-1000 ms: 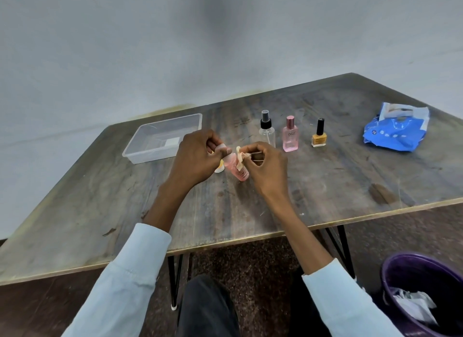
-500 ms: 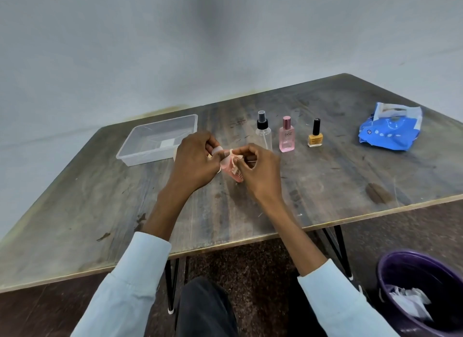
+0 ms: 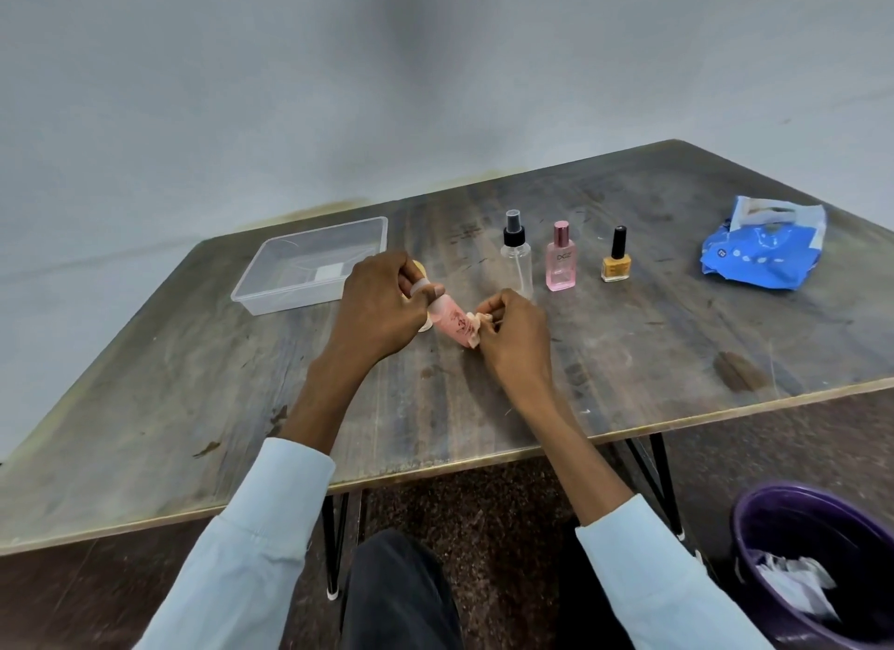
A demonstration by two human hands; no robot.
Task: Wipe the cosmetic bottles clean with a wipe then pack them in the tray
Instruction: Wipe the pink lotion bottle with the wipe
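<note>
Pink bottle (image 3: 454,324) sits mid-frame, held tilted just above the counter (image 3: 629,359), cap end toward the left hand (image 3: 382,306), whose grip is clamped round the cap/neck. Right hand (image 3: 515,337) has fingers pinched tight on a small crumpled wipe (image 3: 479,321) pressed to the bottle's lower end. Something pale shows behind the left hand; can't tell what. Clear tray (image 3: 309,274), upper left, sits just beyond the left hand w/ only a white label visible inside. Spray bottle (image 3: 516,257), pink perfume bottle (image 3: 561,257) & yellow nail polish (image 3: 616,257) stand upright in a row upper centre, wipe pack (image 3: 764,248) at upper right, purple bin (image 3: 812,567) lower right. Risk: right hand is close to the spray bottle, so a wide wiping stroke could knock it over; holding by the cap alone, bottle may slip or the cap loosen.
</note>
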